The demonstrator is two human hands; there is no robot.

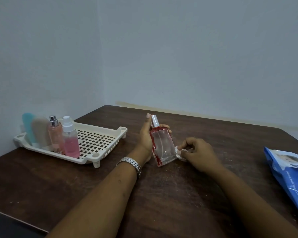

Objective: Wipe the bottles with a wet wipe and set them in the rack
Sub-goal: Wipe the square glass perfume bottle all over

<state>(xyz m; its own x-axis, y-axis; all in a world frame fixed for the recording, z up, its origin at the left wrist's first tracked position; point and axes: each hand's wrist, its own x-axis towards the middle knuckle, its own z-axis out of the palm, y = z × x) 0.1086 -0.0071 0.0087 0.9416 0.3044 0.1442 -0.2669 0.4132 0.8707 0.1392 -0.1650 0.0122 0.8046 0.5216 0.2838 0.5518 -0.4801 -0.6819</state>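
- My left hand [145,138] wraps round the clear, red-edged bottle [163,145], tilted over the dark, scuffed wooden table [162,203].
- My right hand [196,150] pinches a white wipe [179,152] against the bottle's lower corner.
- The cream rack [96,143] sits at the table's far left, beneath the blue-grey walls [179,48].
- A blue packet [289,172] lies at the right edge.

Clear glossy glass bottle [163,146]; matt cream plastic rack [100,143]; dark wood table [179,194].

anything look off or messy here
Mostly tidy. White specks are scattered over the dark table near its middle, like crumbs or lint. The held bottle has patchy red along its left edge, which looks worn or smeared.
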